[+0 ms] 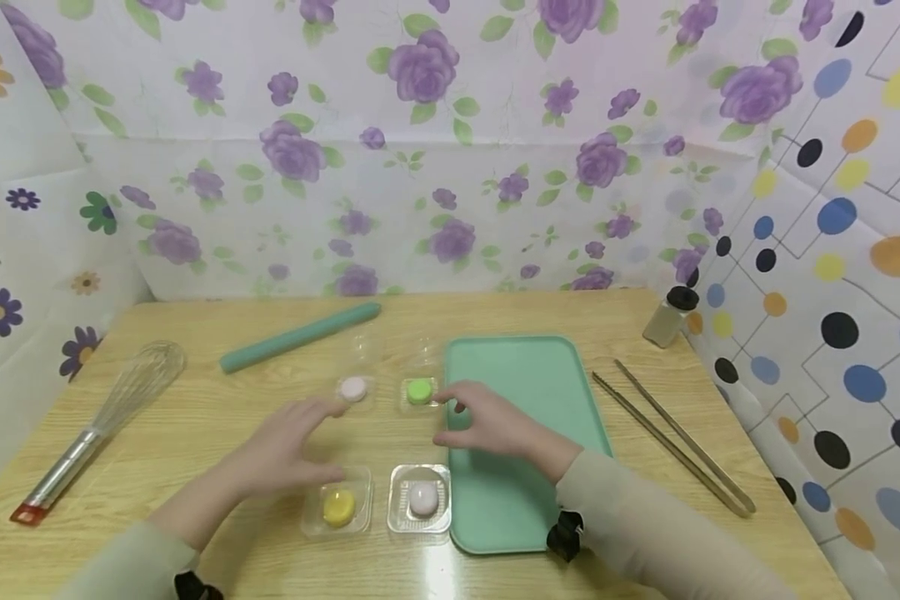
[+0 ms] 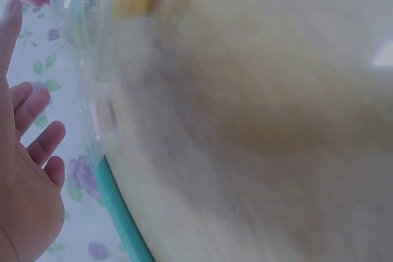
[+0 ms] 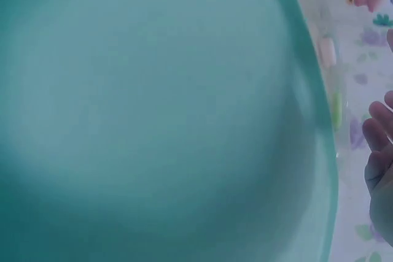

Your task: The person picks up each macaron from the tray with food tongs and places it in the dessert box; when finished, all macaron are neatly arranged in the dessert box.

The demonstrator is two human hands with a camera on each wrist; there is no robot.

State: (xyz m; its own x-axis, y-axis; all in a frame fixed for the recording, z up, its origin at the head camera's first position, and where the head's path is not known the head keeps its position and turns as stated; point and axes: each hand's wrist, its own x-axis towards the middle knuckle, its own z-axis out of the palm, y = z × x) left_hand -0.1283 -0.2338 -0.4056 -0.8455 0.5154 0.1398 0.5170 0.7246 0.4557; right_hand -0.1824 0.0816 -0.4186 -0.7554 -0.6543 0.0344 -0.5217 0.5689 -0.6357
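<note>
While a lime-green round piece (image 1: 420,391) sits in its small clear plastic box beside the fingertips, the right hand (image 1: 487,421) hovers palm-left over the edge of a mint-green rectangular tray (image 1: 528,375), thumb and forefinger parted, grasping nothing; whether a fingertip touches that box I cannot tell. The left hand (image 1: 288,450) is likewise released, its thumb spread from its fingers in a loose C. Just beyond those fingers lies a pale pink round piece (image 1: 353,388) in a clear box, and below the thumb a yellow round piece (image 1: 339,507) in another. Between the yellow piece and the tray, a pale lilac round piece (image 1: 423,498) rests in a clear box next to the tray's rim. All stand on a light wood-grain table (image 1: 202,408). Left of them lie a wire whisk (image 1: 105,425) and a teal rolling pin (image 1: 300,337); right of the tray, long metal tongs (image 1: 671,437) and a black-capped shaker (image 1: 671,317). Purple-rose sheeting (image 1: 420,208) covers the back, with colourful dotted sheeting (image 1: 832,250) at right.
</note>
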